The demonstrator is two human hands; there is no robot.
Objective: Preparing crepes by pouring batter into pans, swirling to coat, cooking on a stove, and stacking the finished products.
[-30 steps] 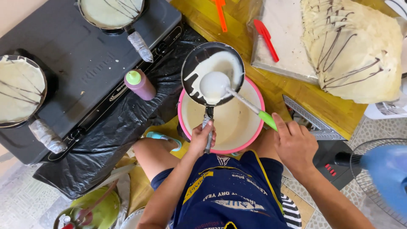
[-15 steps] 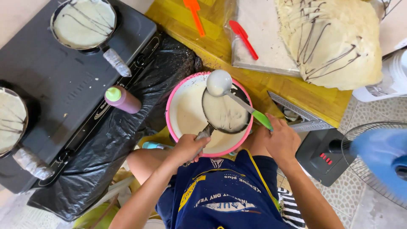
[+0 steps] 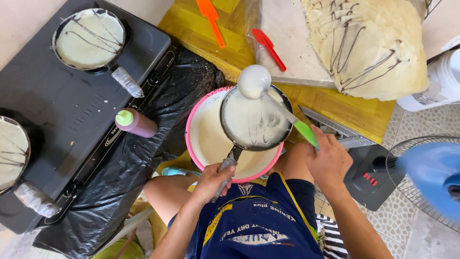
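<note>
Near the middle of the frame the person's left hand (image 3: 214,180) is wrapped tight around the handle of a small frying pan (image 3: 255,120), holding it level over a pink-rimmed bowl (image 3: 203,139) of pale batter. The right hand (image 3: 330,160), just right of centre, is closed on the green handle of a ladle (image 3: 254,80); its round cup, coated white, sits at the pan's far rim.

The pan's face carries a thin, streaky film of batter, so the step in hand looks like coating the pan, with any surplus falling back into the bowl beneath it. The coat looks uneven, so I'd judge the next move calls for a steady tilt of the pan to even it out, and for keeping the ladle clear of the rim so drips land in the bowl and not on the black plastic sheet (image 3: 158,120) beside it.

At the left of the frame a dark two-burner stove (image 3: 72,110) holds two more pans: one at the upper left (image 3: 88,38) with a pale round crossed by dark drizzle, another (image 3: 12,151) cut off at the left edge. A purple squeeze bottle (image 3: 135,123) with a green cap lies on the stove's near edge. At the upper right, drizzled crepes (image 3: 373,43) are stacked on a board, with an orange spatula (image 3: 212,17) and a red one (image 3: 268,47) just left of them. A blue fan (image 3: 426,177) stands at the lower right.
</note>
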